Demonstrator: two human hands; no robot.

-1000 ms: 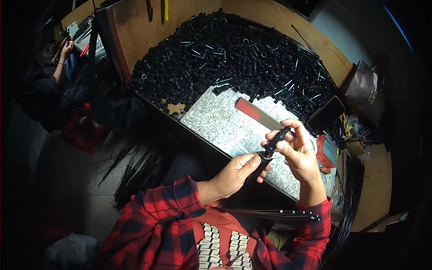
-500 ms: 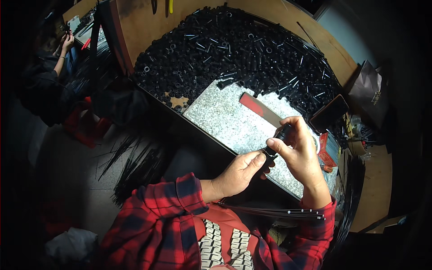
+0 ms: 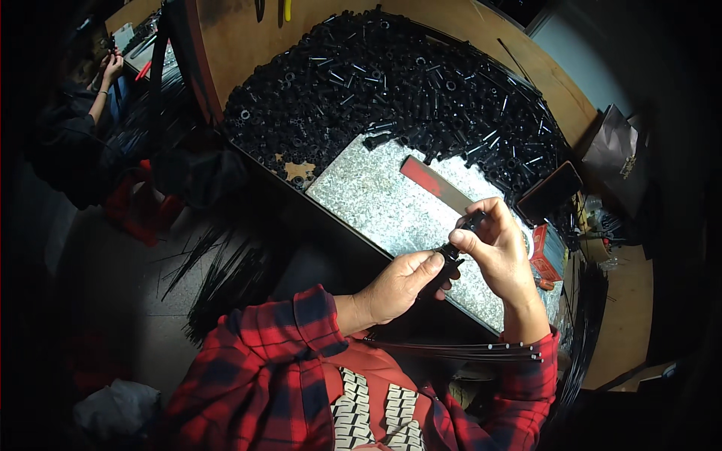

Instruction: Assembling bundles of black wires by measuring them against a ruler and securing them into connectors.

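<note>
Just above the near edge of the speckled stone slab [image 3: 376,199], at about 4 o'clock in the view, a short black plastic tube [image 3: 454,248] is held between both hands. The left hand [image 3: 402,284] has its fingers clenched round the lower end; the right hand [image 3: 498,252] pinches the upper end between thumb and fingertips. The piece looks light, stiff and smooth, so it would likely slip if gripped loosely; taking it at both ends, as here, seems the surest hold.

On the slab at 1 o'clock of the hands lies a flat red and grey strip [image 3: 438,184]. Beyond it, at 12 o'clock, 1 big heap of black tubes [image 3: 391,83] covers the wooden counter [image 3: 233,37]. A dark phone [image 3: 550,193] rests at 2 o'clock. A bundle of thin black rods [image 3: 459,349] lies across the lap at 6 o'clock. Another person [image 3: 83,113] sits at 10 o'clock.
</note>
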